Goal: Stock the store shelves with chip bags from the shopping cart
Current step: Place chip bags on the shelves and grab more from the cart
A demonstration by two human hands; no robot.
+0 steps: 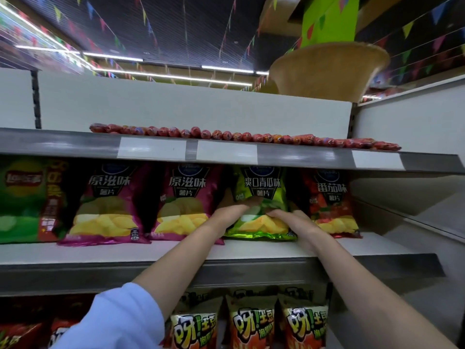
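Closest to the camera there's a white sleeve (118, 321) on the left arm, and under the arms a bottom shelf row of orange-and-yellow snack bags (253, 323) standing upright. Both bare forearms reach up to the middle shelf (105, 253), where the left hand (230, 212) and right hand (293, 217) are both on the green cucumber chip bag (261, 205), the left one's fingers curled over the front of it from the left, the right one gripping it from the right around the middle. That bag stands upright on the middle shelf, squeezed between a purple original-flavor chip bag (183, 202) on its left and a red tomato chip bag (332, 202) on its right. Further left sits another purple chip bag (108, 205), then a green Lay's bag (21, 197). One shelf up, a long row of red sausages (241, 136) lies along the front edge. Way back on top there's a woven basket (327, 71), a bit blurry.
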